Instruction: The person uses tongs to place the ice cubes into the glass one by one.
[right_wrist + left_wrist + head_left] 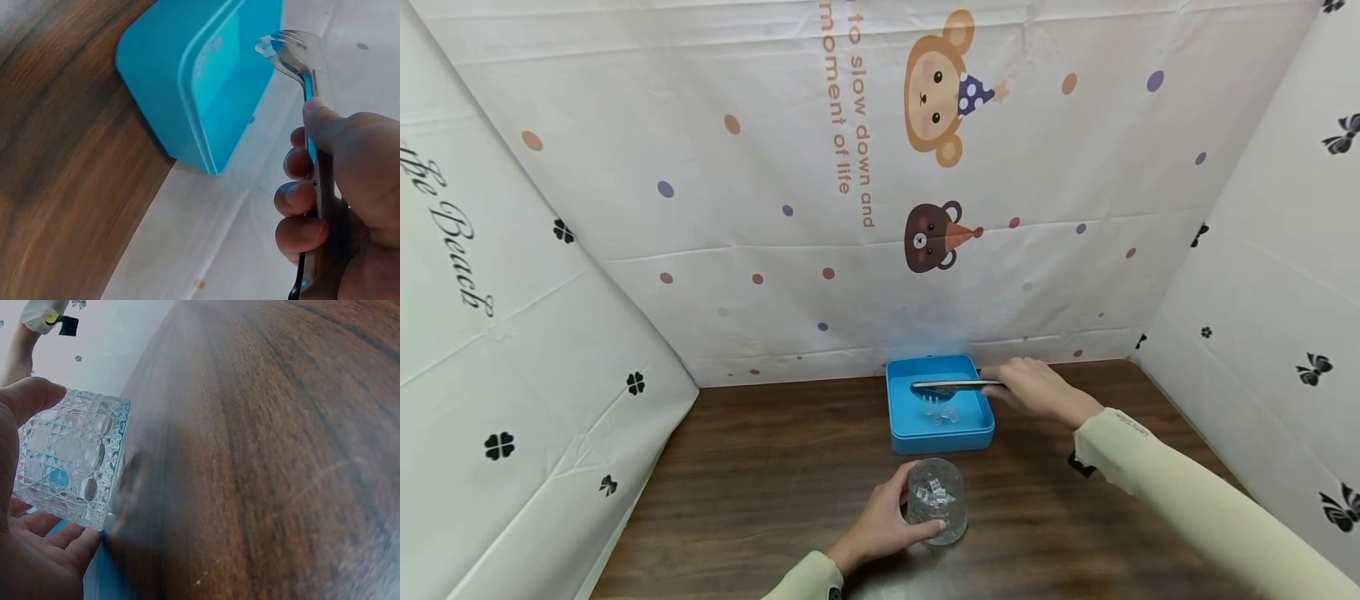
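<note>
My left hand (880,523) grips a cut-pattern glass tumbler (953,508), thumb on the near side and fingers around the far side. Inside it lie several clear ice-like cubes (934,493). Over the blue box (942,442), my right hand (1033,388) holds metal tongs (951,384) with fork-like ends. Between the tong tips in the right wrist view sits a clear faceted piece (266,46). More clear pieces (950,414) lie on the box floor below the tongs. In the left wrist view the tumbler (69,456) stands upright by the wood surface.
The brown wooden table (760,483) carries both containers, the tumbler nearer to me than the box. A white cloth backdrop (760,167) with dots and bear faces rises right behind the box. Patterned cloth walls flank the table at left and right.
</note>
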A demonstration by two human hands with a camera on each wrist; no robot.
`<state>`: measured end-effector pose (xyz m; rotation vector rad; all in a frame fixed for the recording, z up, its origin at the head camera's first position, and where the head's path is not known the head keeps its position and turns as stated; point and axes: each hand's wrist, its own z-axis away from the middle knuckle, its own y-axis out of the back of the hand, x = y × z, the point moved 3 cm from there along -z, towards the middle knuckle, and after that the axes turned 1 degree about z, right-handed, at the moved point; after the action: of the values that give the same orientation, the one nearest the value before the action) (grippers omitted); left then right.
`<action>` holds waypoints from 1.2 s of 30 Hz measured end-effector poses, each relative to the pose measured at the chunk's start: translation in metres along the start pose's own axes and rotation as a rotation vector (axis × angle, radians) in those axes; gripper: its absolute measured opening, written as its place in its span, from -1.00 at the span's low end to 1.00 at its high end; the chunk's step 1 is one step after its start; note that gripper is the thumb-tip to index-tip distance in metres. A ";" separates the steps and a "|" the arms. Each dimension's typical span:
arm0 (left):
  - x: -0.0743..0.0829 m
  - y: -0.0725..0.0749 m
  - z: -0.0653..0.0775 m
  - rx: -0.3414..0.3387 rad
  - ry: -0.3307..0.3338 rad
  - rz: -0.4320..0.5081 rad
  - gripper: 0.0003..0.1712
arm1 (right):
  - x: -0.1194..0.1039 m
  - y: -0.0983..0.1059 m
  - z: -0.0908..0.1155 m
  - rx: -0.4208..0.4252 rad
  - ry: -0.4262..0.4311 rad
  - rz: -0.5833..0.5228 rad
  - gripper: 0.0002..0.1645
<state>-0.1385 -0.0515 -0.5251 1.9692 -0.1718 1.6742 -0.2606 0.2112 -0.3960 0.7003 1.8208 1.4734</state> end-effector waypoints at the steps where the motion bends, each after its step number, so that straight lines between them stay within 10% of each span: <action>1: 0.000 0.000 0.000 0.000 0.001 0.001 -0.08 | 0.000 0.001 0.001 0.031 0.013 -0.013 -0.88; 7: 0.001 0.000 0.000 -0.003 -0.020 0.010 -0.10 | 0.006 0.003 0.013 0.165 0.046 -0.037 -0.76; 18: 0.001 0.002 -0.002 -0.009 -0.009 0.008 -0.10 | 0.019 -0.009 0.027 0.136 -0.039 -0.076 -0.69; 36: 0.003 0.001 0.002 0.009 -0.064 0.027 -0.12 | -0.030 0.011 0.068 0.230 0.207 -0.113 -0.91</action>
<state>-0.1367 -0.0522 -0.5225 2.0364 -0.2154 1.6326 -0.1890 0.2316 -0.3887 0.5584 2.1764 1.3161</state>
